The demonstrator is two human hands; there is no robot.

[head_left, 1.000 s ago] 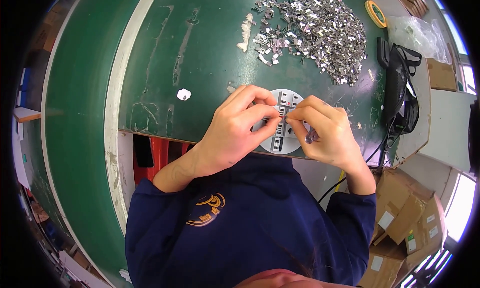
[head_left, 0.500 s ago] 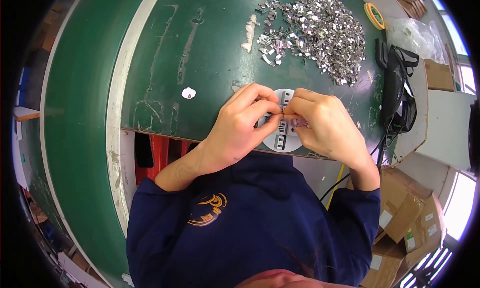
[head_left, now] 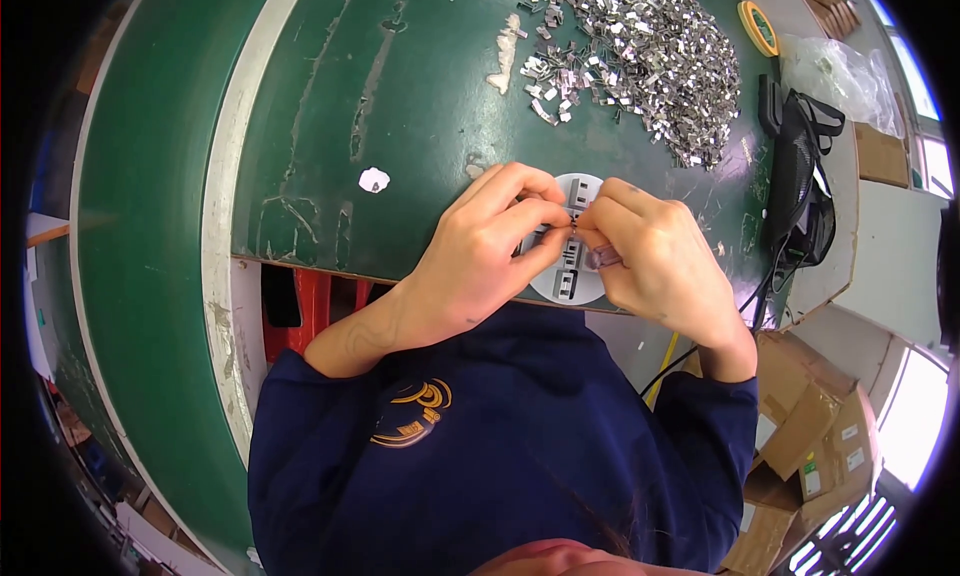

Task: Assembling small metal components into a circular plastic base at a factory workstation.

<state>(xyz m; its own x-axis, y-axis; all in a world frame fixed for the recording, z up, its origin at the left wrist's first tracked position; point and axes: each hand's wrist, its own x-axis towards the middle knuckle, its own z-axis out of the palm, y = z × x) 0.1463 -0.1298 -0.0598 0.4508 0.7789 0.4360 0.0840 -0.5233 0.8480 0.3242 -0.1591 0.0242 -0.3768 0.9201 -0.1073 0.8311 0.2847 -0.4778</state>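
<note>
Since a second ago, has rolled the right hand (head_left: 665,261) further over the round grey fixture (head_left: 590,288), hiding more of its right side. Pinches the fingers of it and the left hand (head_left: 490,236) nearly shut above the middle; cannot tell the thing between the tips, if any. Keeps a clear piece (head_left: 604,258) under the right fingers. Has the fixture at the near edge of the table (head_left: 330,206), with a long row of blocks (head_left: 567,284) pointing away, slightly rightward.

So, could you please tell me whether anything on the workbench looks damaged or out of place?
Yes, the green tabletop looks worn: grey scrapes break its surface, left of the heap of small metallic pieces, some scattered beside it. A white patch may be a chip or scrap; I cannot tell.
</note>
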